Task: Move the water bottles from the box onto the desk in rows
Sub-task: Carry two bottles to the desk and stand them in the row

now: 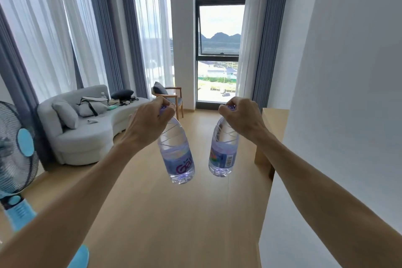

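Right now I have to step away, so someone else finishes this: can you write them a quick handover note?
Left hand grips one water bottle by its cap; right hand grips a second bottle the same way. Both bottles hang in the air over the wooden floor.
Box and desk are not in view, so rows done cannot be judged.
Left: set these two down in a row, then fetch more.

Two clear plastic water bottles hang in mid-air at the centre of the frame, each held by its purple cap. The left bottle tilts slightly, its blue label showing purple lettering; the right bottle shows a barcode. Both appear full and sealed, near each other but apart.
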Tool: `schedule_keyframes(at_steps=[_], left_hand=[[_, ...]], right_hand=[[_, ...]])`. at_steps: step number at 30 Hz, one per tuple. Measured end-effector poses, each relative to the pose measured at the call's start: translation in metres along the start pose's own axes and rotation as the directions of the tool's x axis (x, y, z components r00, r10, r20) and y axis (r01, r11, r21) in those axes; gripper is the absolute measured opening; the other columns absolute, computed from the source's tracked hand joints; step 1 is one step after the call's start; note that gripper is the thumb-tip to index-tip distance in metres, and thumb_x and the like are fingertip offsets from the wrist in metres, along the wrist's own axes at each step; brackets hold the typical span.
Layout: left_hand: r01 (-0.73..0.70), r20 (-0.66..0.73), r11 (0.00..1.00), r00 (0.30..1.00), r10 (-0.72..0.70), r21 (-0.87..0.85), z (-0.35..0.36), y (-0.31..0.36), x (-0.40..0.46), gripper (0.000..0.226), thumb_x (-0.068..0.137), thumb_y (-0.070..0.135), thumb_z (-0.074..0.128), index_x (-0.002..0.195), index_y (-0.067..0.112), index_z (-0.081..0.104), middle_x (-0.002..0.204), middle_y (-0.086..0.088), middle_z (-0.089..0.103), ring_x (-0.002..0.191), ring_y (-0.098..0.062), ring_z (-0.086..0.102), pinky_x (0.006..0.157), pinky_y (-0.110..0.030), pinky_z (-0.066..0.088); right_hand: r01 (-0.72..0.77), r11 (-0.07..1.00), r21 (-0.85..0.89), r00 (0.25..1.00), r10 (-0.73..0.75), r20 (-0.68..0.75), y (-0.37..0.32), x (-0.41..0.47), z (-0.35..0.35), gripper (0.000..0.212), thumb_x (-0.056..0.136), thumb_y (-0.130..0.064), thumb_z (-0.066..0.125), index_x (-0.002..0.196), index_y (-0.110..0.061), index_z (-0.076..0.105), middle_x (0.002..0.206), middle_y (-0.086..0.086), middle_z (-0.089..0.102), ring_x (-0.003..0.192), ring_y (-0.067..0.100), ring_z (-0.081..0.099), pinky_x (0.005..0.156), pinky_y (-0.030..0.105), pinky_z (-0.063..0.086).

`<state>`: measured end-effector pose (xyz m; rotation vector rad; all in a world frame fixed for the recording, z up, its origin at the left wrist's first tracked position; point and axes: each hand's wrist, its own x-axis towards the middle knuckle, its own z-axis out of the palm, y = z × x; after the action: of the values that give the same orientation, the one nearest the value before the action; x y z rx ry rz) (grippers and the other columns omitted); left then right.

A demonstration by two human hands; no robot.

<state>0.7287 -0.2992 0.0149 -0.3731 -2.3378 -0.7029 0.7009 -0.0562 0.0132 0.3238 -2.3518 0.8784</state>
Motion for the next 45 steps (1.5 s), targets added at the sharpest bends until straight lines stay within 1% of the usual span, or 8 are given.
schedule_keyframes(at_steps=[5,10,14,22,25,35,39,45], left_hand=[[-0.040,0.010,0.999,0.999,0.040,-0.023,0.048,-0.053,0.083,0.027,0.098,0.037,0.045,0.094,0.016,0.062,0.075,-0.002,0.064,0.066,-0.021,0.059,0.061,-0.035,0.046],[-0.082,0.038,0.996,0.996,0.084,-0.030,0.099,-0.098,0.170,0.024,0.098,0.037,0.045,0.091,0.018,0.058,0.069,0.001,0.060,0.060,-0.019,0.057,0.055,-0.030,0.041],[-0.084,0.064,0.996,0.994,0.086,-0.036,0.145,-0.128,0.224,0.026,0.096,0.041,0.041,0.092,0.021,0.056,0.075,-0.001,0.061,0.066,-0.023,0.057,0.062,-0.037,0.048],[-0.092,0.110,0.992,0.989,0.101,-0.087,0.259,-0.170,0.320,0.022,0.098,0.034,0.046,0.090,0.017,0.058,0.068,0.004,0.057,0.060,-0.013,0.053,0.055,-0.030,0.037],[-0.109,0.135,0.991,0.984,0.118,-0.074,0.303,-0.179,0.363,0.026,0.098,0.034,0.044,0.092,0.014,0.059,0.066,0.002,0.058,0.059,-0.017,0.055,0.055,-0.031,0.042],[-0.144,0.100,0.988,0.984,0.149,-0.051,0.433,-0.192,0.522,0.025,0.100,0.034,0.045,0.097,0.013,0.058,0.076,-0.002,0.061,0.058,-0.011,0.050,0.049,-0.021,0.031],[-0.160,0.099,0.983,0.981,0.169,-0.088,0.496,-0.190,0.575,0.021,0.099,0.033,0.045,0.093,0.015,0.055,0.075,-0.002,0.060,0.059,-0.011,0.048,0.049,-0.022,0.030],[-0.192,0.132,0.957,0.966,0.224,-0.217,0.607,-0.187,0.644,0.026,0.099,0.037,0.045,0.091,0.016,0.057,0.073,-0.001,0.061,0.060,-0.016,0.053,0.053,-0.028,0.040]], right_hand=[[-0.009,1.000,0.010,1.000,0.009,0.024,0.035,0.084,0.053,0.018,0.089,-0.028,0.060,0.089,-0.011,0.064,0.073,-0.001,0.061,0.065,0.015,0.058,0.060,0.027,0.049],[-0.063,0.997,0.038,0.998,0.064,-0.029,0.078,0.157,0.085,0.015,0.089,-0.029,0.059,0.086,-0.015,0.061,0.070,-0.007,0.057,0.063,0.009,0.056,0.050,0.017,0.037],[-0.101,0.995,0.028,0.994,0.102,-0.040,0.115,0.205,0.109,0.018,0.089,-0.029,0.059,0.085,-0.012,0.062,0.071,-0.002,0.060,0.064,0.014,0.058,0.052,0.020,0.042],[-0.178,0.984,0.007,0.983,0.178,-0.034,0.218,0.298,0.155,0.020,0.087,-0.029,0.060,0.077,-0.012,0.062,0.065,-0.004,0.058,0.059,0.011,0.054,0.051,0.020,0.039],[-0.179,0.984,0.012,0.983,0.180,-0.037,0.260,0.343,0.173,0.020,0.087,-0.029,0.060,0.077,-0.012,0.062,0.067,-0.003,0.059,0.062,0.013,0.055,0.053,0.022,0.042],[-0.186,0.982,0.028,0.982,0.187,-0.037,0.389,0.487,0.204,0.013,0.090,-0.028,0.059,0.082,-0.018,0.058,0.068,-0.012,0.056,0.062,0.007,0.054,0.053,0.015,0.036],[-0.245,0.969,0.007,0.968,0.245,-0.044,0.442,0.523,0.204,0.017,0.091,-0.030,0.058,0.084,-0.015,0.061,0.070,-0.008,0.059,0.066,0.012,0.057,0.056,0.021,0.044],[-0.315,0.947,-0.064,0.948,0.312,-0.058,0.532,0.571,0.205,0.020,0.091,-0.033,0.057,0.082,-0.016,0.063,0.073,-0.003,0.063,0.067,0.011,0.057,0.052,0.017,0.037]])
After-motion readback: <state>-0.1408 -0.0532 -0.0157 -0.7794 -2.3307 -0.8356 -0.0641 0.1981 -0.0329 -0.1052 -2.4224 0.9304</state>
